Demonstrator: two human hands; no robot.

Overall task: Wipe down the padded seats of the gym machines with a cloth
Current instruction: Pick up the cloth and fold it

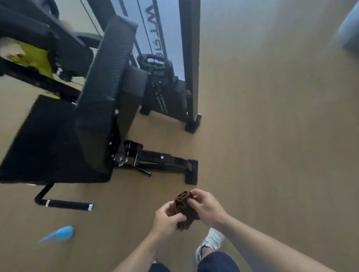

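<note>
left hand (167,218): forearm raised, grip pinching brown cloth (184,208) | right hand (207,207): grip pinching cloth top | cloth: bunched between hands, above floor (281,150) | padded seat (45,141): well apart, upper left

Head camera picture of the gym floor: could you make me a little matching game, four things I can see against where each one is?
Things:
1. crumpled brown cloth
2. bright blue plastic object
3. black padded seat
4. white sneaker

Places:
A. on the machine, upper left
B. lying on the floor, lower left
C. held between left hand and right hand
D. on the floor under the right forearm

Pairs: 1-C, 2-B, 3-A, 4-D
</note>
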